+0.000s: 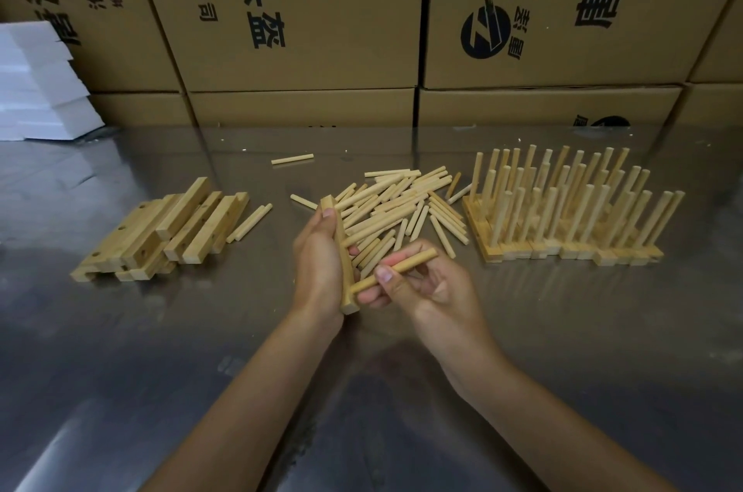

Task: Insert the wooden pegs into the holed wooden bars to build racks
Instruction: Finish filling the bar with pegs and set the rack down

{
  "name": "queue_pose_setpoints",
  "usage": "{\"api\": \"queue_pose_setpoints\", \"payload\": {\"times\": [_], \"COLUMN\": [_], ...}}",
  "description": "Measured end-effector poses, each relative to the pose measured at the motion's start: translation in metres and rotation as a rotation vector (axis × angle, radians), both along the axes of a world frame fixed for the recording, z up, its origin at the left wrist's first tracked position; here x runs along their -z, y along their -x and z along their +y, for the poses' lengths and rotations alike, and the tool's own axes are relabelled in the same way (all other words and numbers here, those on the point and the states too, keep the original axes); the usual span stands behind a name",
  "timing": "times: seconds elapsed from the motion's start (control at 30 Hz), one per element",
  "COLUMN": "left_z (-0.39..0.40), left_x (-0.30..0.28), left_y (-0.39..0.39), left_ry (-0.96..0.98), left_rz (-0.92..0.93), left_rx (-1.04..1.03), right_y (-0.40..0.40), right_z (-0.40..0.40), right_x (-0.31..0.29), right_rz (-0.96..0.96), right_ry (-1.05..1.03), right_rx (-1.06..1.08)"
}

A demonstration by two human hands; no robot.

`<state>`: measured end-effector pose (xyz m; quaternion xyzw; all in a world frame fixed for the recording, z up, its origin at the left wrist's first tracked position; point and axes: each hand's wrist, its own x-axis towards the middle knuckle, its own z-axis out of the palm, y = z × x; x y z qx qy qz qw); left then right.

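A holed wooden bar is gripped in the left hand, thumb laid along its upper end, fingers curled round from behind; the bar is held near upright above the steel table, its lower end just in front of the palm; it is pale, square in section, w/ light grain; its holes cannot be made out from this angle. One wooden peg is pinched in the right hand betw. thumb and fingers; the peg is a round, pale dowel, lying at a slant, its lower-left end touching or just beside the bar's lower part; whether it is seated in a hole cannot be told. Behind the hands a loose heap of pegs lies on the table, same colour and approx. same length, pointing in mixed directions; a few strays lie apart, one single peg further back. To the left a stack of bars is piled flat, dark round holes visible on several side faces. To the right the finished racks stand side by side, bars flat on the table, pegs rising from them in rows, slightly splayed. Cardboard boxes w/ black print are stacked along the back; white foam blocks lie at the far left.
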<state>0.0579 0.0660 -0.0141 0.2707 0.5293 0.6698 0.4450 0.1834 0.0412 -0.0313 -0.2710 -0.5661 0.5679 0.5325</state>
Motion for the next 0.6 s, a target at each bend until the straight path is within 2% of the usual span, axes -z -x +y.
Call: {"api": "queue_pose_setpoints", "payload": {"times": [0.17,0.37,0.53,0.6], "left_z": [0.004,0.012,0.014,0.017], "left_x": [0.005,0.012,0.013,0.012], "left_y": [0.002,0.004,0.012,0.019], "left_ry": [-0.046,-0.057,-0.074,-0.078], "left_rz": [0.046,0.042,0.031,0.081], "left_rx": [-0.045,-0.090,-0.023,0.025], "right_y": [0.003,0.005,-0.003,-0.011], "right_z": [0.003,0.002,0.011,0.020], "right_x": [0.000,0.011,0.005,0.005], "right_rz": [-0.001,-0.447,-0.501,-0.531], "right_ry": [0.048,0.138,0.091,0.063], "right_rx": [0.001,0.000,0.138,0.222]}}
